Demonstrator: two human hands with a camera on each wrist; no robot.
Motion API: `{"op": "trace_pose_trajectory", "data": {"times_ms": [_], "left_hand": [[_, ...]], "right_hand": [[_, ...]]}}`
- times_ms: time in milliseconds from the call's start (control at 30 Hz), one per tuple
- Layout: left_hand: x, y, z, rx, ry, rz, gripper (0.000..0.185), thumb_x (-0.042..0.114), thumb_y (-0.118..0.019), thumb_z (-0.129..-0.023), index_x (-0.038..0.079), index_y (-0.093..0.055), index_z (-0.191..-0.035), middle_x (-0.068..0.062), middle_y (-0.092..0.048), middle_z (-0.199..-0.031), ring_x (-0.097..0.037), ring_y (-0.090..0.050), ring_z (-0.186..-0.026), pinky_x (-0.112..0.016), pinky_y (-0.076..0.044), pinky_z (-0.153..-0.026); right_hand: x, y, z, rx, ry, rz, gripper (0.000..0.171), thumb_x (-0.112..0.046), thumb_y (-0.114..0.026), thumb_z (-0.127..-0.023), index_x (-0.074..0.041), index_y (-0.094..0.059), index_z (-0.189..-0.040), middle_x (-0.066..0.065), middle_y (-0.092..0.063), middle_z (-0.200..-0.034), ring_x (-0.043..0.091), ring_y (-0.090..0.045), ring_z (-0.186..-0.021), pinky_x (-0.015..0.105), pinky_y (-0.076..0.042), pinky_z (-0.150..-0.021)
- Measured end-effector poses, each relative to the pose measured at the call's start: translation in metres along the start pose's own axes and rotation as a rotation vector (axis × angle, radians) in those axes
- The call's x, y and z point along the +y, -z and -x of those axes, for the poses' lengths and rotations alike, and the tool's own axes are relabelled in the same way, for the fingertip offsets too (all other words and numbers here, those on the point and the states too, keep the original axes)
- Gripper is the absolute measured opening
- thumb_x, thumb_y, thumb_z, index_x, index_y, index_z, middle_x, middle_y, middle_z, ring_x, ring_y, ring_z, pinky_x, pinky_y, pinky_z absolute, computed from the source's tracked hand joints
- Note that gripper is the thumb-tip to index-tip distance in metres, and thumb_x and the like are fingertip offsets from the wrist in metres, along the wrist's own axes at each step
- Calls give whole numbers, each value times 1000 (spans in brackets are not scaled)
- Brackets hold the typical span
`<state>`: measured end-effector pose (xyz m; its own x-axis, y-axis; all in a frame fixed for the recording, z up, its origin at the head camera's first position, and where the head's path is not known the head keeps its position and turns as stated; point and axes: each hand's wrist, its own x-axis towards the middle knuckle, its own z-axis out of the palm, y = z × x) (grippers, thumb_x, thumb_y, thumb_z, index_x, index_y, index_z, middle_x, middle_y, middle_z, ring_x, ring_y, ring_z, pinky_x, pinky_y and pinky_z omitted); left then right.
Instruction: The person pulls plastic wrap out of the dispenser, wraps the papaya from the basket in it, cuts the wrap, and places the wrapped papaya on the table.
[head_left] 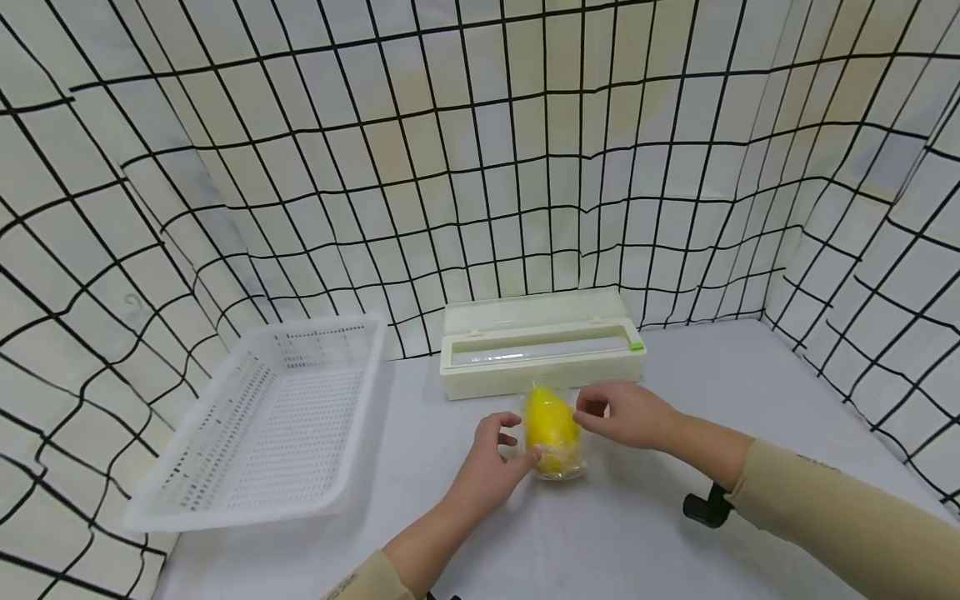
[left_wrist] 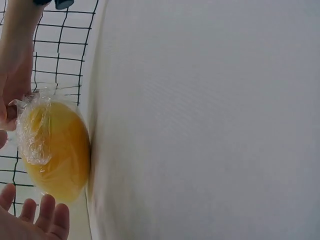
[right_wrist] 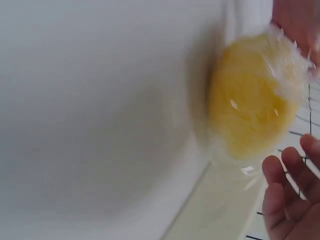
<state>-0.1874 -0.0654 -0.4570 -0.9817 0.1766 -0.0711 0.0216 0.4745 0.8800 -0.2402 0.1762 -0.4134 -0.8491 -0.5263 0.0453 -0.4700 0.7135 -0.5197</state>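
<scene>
only overhead: basket point(head_left: 262, 417), dispenser point(head_left: 540, 346)

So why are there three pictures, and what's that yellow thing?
A person wears three cameras: one on the head, one on each wrist. The big picture is the head view, looking down at a white table. The yellow thing is a lemon wrapped in clear film. The left hand touches the lemon with its thumb; the right hand is beside it, but whether it touches is hard to tell. The two small pictures show the same lemon up close from each wrist. Behind it sits a film box, lid open, and a white basket lies to the left.
</scene>
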Motion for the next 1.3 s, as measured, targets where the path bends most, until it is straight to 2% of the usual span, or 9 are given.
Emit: {"op": "trace_pose_trajectory", "data": {"times_ms": [67,233,333,433,633,800,967,1133,1300], "left_hand": [[1,-1,3,-5,-4,-24,67,40,-74,-87,17,-40,-140,-7,-40,-140,-23,-49,-116,-40,-50,-86],[1,-10,7,-31,-18,-83,85,47,-79,-81,16,-33,-145,-8,-33,-147,-24,-49,-117,-39,-50,-86],[0,-16,6,-31,-28,-100,90,47,-82,-78,14,-33,-146,-11,-34,-148,-24,-51,-114,-41,-51,-89],[0,-19,4,-36,-31,-99,92,46,-83,-77,13,-32,-147,-13,-33,-149,-25,-52,-112,-42,-51,-92],[0,-21,3,-55,-1,-97,92,45,-83,-78,13,-31,-147,-13,-35,-148,-24,-54,-111,-44,-51,-95],[-3,-18,2,-54,-12,-94,88,43,-82,-79,12,-33,-145,-12,-39,-143,-23,-54,-108,-45,-48,-97],[-4,-16,-2,-77,-12,-69,86,40,-82,-81,15,-34,-147,-9,-40,-141,-24,-51,-114,-48,-43,-103],[-5,-8,-5,-92,15,-32,84,33,-80,-83,18,-33,-151,-9,-40,-142,-21,-53,-108,-42,-50,-93],[-10,0,-10,-55,71,37,73,25,-73,-87,15,-35,-149,-11,-44,-140,-20,-58,-104,-35,-54,-79]], "right_hand": [[-1,5,-11,23,69,55,4,-24,-64,-94,-22,-68,-95,-12,-64,-90,13,-58,-84,30,-52,-74],[-6,11,-42,-62,203,250,31,-7,-58,-91,-22,-69,-116,-5,-64,-124,20,-57,-116,42,-49,-98],[-10,12,-56,-166,204,310,49,1,-54,-87,-26,-68,-126,-5,-59,-135,22,-52,-126,45,-47,-102],[-11,10,-65,-250,150,310,61,6,-53,-85,-31,-64,-132,-8,-55,-141,21,-50,-128,45,-47,-100],[-9,6,-69,-325,66,287,65,6,-60,-85,-35,-61,-136,-11,-53,-142,22,-50,-127,46,-47,-101],[-5,6,-70,-318,74,280,55,-1,-61,-85,-30,-65,-132,-10,-59,-136,22,-52,-124,49,-41,-107],[4,8,-66,-299,64,292,50,-9,-64,-84,-29,-66,-130,-11,-61,-132,20,-53,-122,48,-41,-106],[8,12,-59,-291,50,297,50,-16,-66,-82,-25,-65,-132,-7,-61,-132,22,-53,-123,49,-41,-106],[15,19,-50,-296,63,302,55,-22,-68,-82,-19,-61,-136,1,-63,-125,26,-57,-116,50,-46,-99]]}}
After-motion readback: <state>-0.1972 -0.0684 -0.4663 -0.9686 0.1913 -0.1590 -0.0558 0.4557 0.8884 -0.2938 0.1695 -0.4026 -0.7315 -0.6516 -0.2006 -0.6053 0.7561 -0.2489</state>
